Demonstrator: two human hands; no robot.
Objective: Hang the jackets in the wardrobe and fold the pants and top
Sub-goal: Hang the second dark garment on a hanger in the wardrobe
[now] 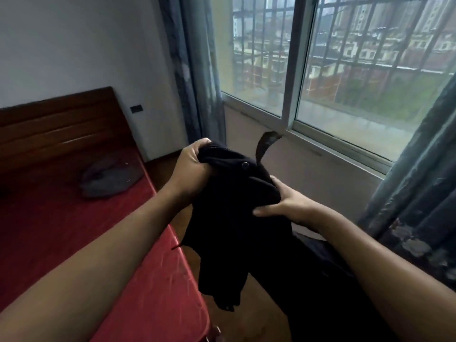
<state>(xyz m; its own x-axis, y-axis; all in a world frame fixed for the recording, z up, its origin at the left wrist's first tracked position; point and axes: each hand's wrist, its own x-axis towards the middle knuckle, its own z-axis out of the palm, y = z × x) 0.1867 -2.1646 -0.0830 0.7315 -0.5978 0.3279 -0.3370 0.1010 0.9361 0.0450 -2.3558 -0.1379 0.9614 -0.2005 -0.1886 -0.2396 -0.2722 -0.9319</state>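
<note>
A black garment (232,233) with a small round button near its top hangs bunched in the air beside the bed, a dark strap sticking up from it. My left hand (191,166) grips its upper left edge in a fist. My right hand (283,201) holds its right side, thumb laid across the cloth. Its lower part droops toward the floor. A grey garment (111,177) lies crumpled on the bed near the headboard. I cannot tell whether the black piece is a jacket, pants or top.
The bed (74,230) with a red cover and dark wooden headboard (56,124) fills the left. A barred window (345,70) with blue-grey curtains (197,70) is ahead. A narrow strip of wooden floor (249,314) runs between bed and window wall.
</note>
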